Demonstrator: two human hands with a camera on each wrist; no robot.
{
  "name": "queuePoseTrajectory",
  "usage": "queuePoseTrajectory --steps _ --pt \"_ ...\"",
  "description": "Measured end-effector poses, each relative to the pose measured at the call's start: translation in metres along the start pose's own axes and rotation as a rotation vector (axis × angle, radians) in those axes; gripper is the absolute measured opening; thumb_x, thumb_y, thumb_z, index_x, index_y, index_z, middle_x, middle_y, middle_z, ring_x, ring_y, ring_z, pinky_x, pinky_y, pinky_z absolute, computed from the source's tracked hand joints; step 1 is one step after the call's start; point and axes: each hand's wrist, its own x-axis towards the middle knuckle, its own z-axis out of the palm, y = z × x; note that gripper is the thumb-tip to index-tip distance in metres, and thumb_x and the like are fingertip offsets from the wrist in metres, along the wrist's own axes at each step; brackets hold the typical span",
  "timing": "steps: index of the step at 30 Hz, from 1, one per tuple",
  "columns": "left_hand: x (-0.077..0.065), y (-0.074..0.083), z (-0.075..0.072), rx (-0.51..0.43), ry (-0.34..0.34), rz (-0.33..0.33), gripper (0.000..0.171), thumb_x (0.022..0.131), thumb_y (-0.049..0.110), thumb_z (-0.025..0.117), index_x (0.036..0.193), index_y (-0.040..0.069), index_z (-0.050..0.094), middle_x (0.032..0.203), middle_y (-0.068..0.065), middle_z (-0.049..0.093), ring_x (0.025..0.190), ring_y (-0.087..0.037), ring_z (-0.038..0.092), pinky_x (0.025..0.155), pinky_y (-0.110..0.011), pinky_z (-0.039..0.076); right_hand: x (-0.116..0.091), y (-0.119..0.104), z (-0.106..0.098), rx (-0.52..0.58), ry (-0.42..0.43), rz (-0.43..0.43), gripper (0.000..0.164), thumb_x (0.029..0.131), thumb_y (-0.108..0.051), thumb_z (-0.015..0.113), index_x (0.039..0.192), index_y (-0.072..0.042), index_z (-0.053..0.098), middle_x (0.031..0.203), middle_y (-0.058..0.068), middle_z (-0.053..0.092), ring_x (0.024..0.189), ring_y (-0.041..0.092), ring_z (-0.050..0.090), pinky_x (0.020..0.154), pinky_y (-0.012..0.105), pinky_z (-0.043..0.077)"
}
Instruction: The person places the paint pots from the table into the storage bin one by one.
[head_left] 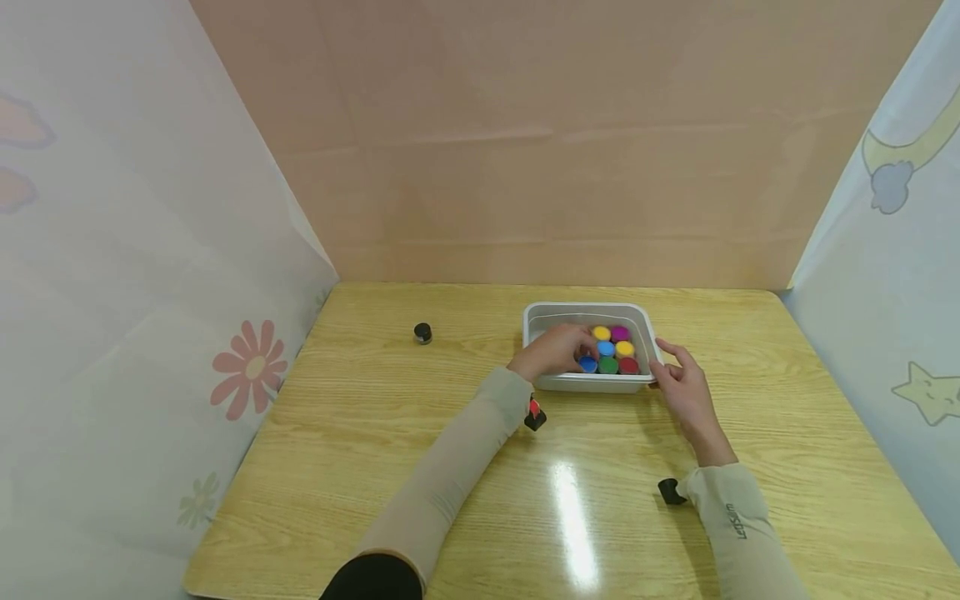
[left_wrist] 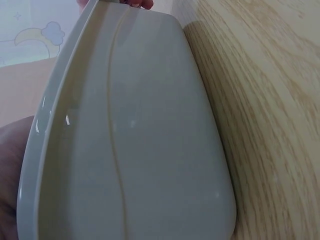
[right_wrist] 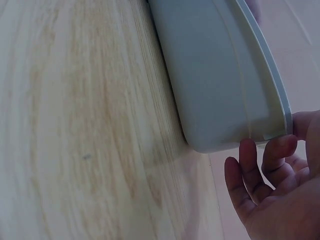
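Observation:
A white plastic bin (head_left: pixel 592 383) stands on the table and holds several small round pots with coloured lids. My left hand (head_left: pixel 558 350) reaches over its left side, fingertips bent around a blue-lidded pot (head_left: pixel 587 365) at the near wall. Beside that pot lie a green-lidded pot (head_left: pixel 608 366) and a red-lidded pot (head_left: pixel 628 367). My right hand (head_left: pixel 681 387) grips the bin's right end; in the right wrist view the thumb is at the rim and fingertips touch the outer wall (right_wrist: pixel 210 100). In the left wrist view the bin's side (left_wrist: pixel 150 120) hides the left fingers' hold.
A small black-lidded pot (head_left: pixel 423 333) stands alone on the wooden table (head_left: pixel 360 433), left of the bin. Brown paper (head_left: pixel 555 167) forms the back wall, and patterned white sheets (head_left: pixel 150 250) hang at both sides.

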Motion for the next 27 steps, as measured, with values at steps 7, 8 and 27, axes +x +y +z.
queuePoseTrajectory --steps 7,8,27 --pt "-0.0012 0.0035 -0.0019 0.005 -0.011 -0.018 0.021 0.091 0.014 0.081 0.111 0.017 0.077 0.119 0.005 0.064 0.103 -0.009 0.059 0.098 -0.016 0.050 0.0004 -0.0011 0.0009 -0.014 0.003 0.015 0.059 0.110 -0.029 0.050 0.161 -0.007 0.032 0.081 0.007 0.071 0.079 0.007 0.068 0.066 0.024 0.051" --pt "-0.0012 0.0037 -0.0019 0.005 -0.013 -0.020 0.021 0.091 0.014 0.081 0.111 0.017 0.077 0.119 0.005 0.064 0.103 -0.009 0.059 0.098 -0.016 0.050 0.0005 -0.0010 0.0009 -0.013 0.002 0.016 0.059 0.110 -0.029 0.050 0.162 -0.007 0.032 0.081 0.007 0.071 0.079 0.007 0.068 0.064 0.025 0.050" --pt "-0.0045 0.0040 -0.0044 0.000 -0.006 -0.002 0.024 0.092 0.017 0.080 0.116 0.018 0.076 0.119 0.006 0.064 0.104 -0.009 0.059 0.094 -0.013 0.048 0.0021 0.0011 0.0006 -0.019 0.004 0.017 0.058 0.110 -0.028 0.049 0.161 -0.006 0.032 0.085 0.006 0.074 0.079 0.007 0.068 0.068 0.024 0.054"
